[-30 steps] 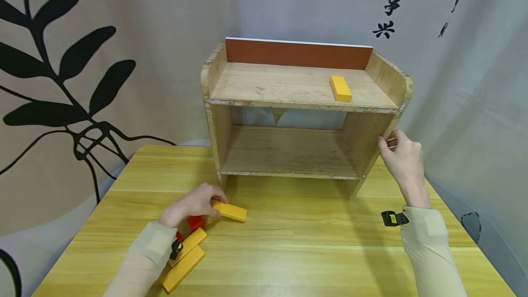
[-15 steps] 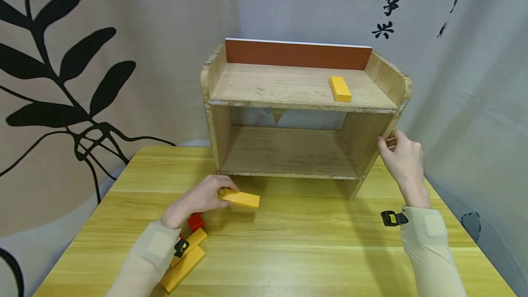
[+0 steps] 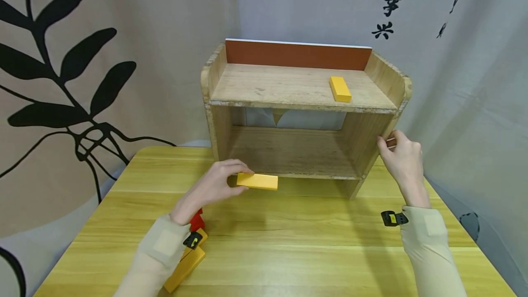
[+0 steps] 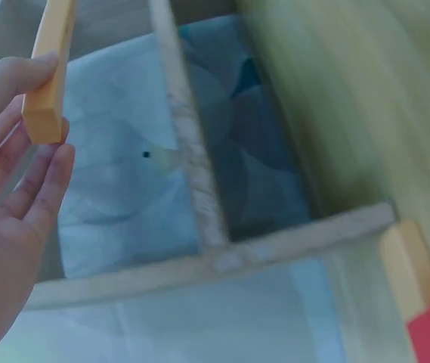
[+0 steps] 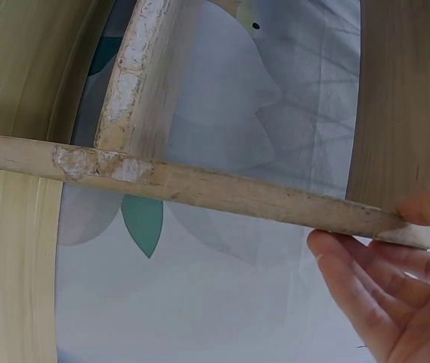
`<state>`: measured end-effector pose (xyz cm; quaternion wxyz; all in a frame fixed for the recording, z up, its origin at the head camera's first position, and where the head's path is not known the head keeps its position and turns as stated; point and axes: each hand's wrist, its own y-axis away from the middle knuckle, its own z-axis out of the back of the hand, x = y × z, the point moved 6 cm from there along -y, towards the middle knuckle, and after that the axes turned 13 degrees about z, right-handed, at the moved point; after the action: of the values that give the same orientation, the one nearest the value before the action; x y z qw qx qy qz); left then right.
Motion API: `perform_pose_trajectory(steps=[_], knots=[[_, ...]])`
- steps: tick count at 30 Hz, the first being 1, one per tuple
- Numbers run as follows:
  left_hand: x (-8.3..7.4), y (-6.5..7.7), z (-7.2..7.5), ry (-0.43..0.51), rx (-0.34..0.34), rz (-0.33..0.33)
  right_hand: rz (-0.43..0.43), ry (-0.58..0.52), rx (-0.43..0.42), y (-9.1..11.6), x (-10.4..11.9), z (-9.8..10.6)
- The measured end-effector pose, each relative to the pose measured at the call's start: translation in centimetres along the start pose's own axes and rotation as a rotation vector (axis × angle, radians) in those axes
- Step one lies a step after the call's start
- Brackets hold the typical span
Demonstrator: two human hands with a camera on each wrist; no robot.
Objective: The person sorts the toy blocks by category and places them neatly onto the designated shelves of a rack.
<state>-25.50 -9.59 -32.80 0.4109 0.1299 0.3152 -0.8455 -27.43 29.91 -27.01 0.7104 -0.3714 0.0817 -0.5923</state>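
The left forearm (image 3: 154, 253), sleeved to the wrist, slants inward from the near side of the table (image 3: 313, 242); the left hand (image 3: 222, 179) pinches, thumb opposite slightly bent fingers. The right forearm (image 3: 431, 251) reaches forward near the table's right edge, the right hand (image 3: 402, 155) gripping between thumb and fingers.

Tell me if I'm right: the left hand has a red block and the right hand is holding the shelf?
Not quite: the block in the left hand is yellow, not red, as the head view shows. The right hand is holding the shelf.
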Motion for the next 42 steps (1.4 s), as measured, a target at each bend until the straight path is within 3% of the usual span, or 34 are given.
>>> perform_pose_trajectory(steps=[7,18,27,32,42], knots=[[-2.2,-1.7,1.2,0.047,-0.132,-0.104,-0.007,-0.006,0.007,0.0,0.0,0.0],[-5.0,-4.2,3.2,0.111,-0.270,-0.118,-0.010,0.002,0.010,0.0,-0.2,-0.1],[-7.5,-5.8,4.2,0.125,-0.369,-0.204,-0.009,0.000,0.015,0.0,-0.1,0.0],[-8.5,-6.5,4.8,0.128,-0.412,-0.184,-0.007,-0.002,0.012,0.0,0.0,-0.1],[-9.6,-8.6,5.7,0.086,-0.583,-0.072,-0.009,0.007,0.012,0.0,-0.1,0.0]])
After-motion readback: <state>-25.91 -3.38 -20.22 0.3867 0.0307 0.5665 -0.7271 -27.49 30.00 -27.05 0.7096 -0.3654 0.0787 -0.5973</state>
